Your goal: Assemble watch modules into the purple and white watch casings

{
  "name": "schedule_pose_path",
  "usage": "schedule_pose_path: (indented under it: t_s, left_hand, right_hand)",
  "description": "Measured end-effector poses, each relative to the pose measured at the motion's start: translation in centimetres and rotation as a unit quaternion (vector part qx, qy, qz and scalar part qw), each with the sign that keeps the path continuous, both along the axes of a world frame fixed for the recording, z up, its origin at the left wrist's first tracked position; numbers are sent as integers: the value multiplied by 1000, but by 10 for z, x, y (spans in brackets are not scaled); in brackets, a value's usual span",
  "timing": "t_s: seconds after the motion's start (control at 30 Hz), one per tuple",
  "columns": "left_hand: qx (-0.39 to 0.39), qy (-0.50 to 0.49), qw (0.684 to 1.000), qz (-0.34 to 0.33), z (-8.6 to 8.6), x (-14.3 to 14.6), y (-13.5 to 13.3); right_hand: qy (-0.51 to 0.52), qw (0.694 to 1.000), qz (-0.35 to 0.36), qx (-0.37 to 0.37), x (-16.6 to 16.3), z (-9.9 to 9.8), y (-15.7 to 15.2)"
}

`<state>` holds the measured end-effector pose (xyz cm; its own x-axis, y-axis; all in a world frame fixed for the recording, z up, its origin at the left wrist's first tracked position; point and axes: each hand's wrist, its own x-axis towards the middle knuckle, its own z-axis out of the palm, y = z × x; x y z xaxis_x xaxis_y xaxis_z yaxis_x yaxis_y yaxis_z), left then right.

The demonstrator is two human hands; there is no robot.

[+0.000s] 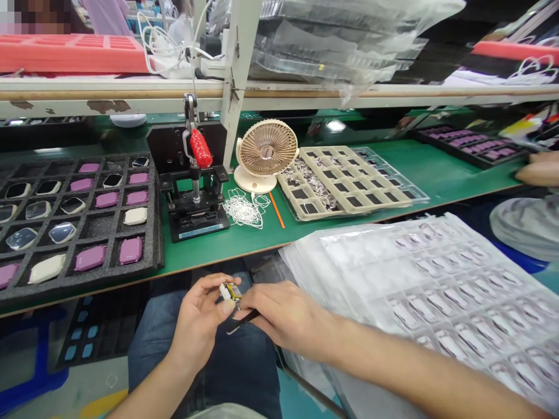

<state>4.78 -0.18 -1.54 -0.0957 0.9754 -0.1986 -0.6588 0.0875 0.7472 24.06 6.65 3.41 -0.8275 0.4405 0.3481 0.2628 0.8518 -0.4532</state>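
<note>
Above my lap, my left hand (201, 317) pinches a small white smartwatch case (230, 292) between thumb and fingers. The case is open, with yellow and dark parts visible inside. My right hand (283, 314) is closed beside it, its fingertips touching or nearly touching the case's right edge. From under those fingers sticks a thin dark tool (244, 320) with a pale tip pointing down and left. Its exact kind is hard to make out. My fingers cover part of the case and most of the tool.
A foam tray (159, 233) of purple and white watch cases lies left. Beyond my hands stand a toggle-clamp press (196, 192) and a fan (267, 152). A beige parts tray (345, 203) sits behind plastic trays (362, 256) at right. Another person's hand (541, 169) is far right.
</note>
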Motion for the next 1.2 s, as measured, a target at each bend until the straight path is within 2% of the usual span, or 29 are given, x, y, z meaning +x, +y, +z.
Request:
schedule_pose_path:
  t_s: [0.27,0.47,0.53,0.67,0.83,0.9,1.03,1.13,1.2]
  left_hand:
    - [81,14,997,0,-9,-2,-1]
    - [83,12,996,-2,-11,0,-4]
    - [75,9,997,-6,-12,-1,-5]
    - [44,11,999,-19,-15,-2,-7]
    - [67,40,996,-30,-14,0,-11]
    - [65,49,996,-47,-14,3,-13]
    - [19,37,996,-80,-12,13,-21]
    - [-32,8,994,-107,-7,20,-24]
    - [-70,7,989,-129,-3,21,-23]
  right_hand:
    - [-6,999,23,36,0,6,-2]
    - [-31,998,-23,53,-3,7,4]
    - [-35,998,-44,20,-4,10,5]
    - [-40,991,-71,-108,-4,20,1]
    - [-12,949,-157,-273,-5,19,-11]
    - [17,935,-173,-309,-5,16,-18]
    - [9,941,-193,-279,6,21,-39]
    - [7,950,-214,-229,36,46,-63]
    - [67,942,-298,-143,74,66,-84]
